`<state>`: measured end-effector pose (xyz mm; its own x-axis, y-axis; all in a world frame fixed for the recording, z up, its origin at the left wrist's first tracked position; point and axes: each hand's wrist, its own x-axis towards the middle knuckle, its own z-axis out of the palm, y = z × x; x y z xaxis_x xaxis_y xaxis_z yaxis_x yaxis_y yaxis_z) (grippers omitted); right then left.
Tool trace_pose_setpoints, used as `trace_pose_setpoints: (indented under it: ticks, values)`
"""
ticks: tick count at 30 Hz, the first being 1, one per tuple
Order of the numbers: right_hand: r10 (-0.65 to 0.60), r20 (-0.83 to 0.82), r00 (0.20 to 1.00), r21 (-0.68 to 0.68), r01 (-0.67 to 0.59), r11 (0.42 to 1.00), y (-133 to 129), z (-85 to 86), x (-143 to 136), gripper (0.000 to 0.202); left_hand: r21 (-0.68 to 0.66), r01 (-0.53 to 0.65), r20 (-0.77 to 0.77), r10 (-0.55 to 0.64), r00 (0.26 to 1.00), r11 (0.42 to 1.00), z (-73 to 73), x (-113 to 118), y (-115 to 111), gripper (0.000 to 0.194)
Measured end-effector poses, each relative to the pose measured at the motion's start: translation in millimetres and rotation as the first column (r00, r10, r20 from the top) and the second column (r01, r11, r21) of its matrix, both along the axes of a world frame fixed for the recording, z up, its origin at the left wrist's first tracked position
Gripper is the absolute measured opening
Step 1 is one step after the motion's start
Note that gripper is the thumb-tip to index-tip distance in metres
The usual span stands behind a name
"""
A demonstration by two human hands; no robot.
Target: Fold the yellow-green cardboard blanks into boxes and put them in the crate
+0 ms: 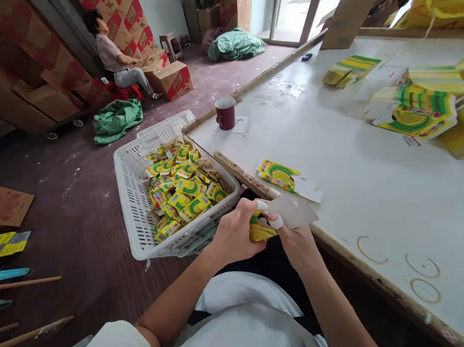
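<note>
Between my two hands, just off the table's front edge, is a small yellow-and-green cardboard box with its pale flaps standing out. My left hand wraps round the box from the left, white covering on a fingertip. My right hand pinches the box at its right side, its thumb also covered in white. On the table close in front lies a flat, unfolded yellow carton. Left of my hands, a white plastic basket holds many folded yellow boxes.
A maroon mug stands near the table's left edge. Stacks of flat yellow cartons lie at the far right. Across the room a person sits by cardboard boxes. Green cloths lie on the floor.
</note>
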<state>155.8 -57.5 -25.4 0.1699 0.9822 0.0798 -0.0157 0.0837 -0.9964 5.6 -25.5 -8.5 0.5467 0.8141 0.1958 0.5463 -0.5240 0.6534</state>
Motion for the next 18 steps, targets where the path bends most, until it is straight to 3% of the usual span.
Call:
trace_pose_setpoints:
  ticks: [4, 8, 11, 18]
  values:
    - [0.102, 0.271, 0.957, 0.210, -0.162, 0.964, -10, 3.2, -3, 0.045, -0.114, -0.018, 0.045, 0.023, 0.999, 0.993, -0.1, 3, 3, 0.063]
    - [-0.013, 0.473, 0.881, 0.337, -0.167, 0.926, -12, 1.9, -4, 0.046, -0.136, -0.082, 0.120, 0.099, 0.988, 0.987, -4.8, 5, 3, 0.064]
    - [-0.048, 0.475, 0.879, 0.339, -0.133, 0.932, -9, -1.3, 0, 0.042, -0.098, -0.131, 0.162, 0.146, 0.976, 0.986, -7.2, 2, 1, 0.062]
    - [0.119, 0.610, 0.784, 0.214, -0.307, 0.928, -3, 0.9, 12, 0.024, -0.096, -0.074, 0.044, 0.079, 0.996, 0.993, -3.3, -3, 5, 0.065]
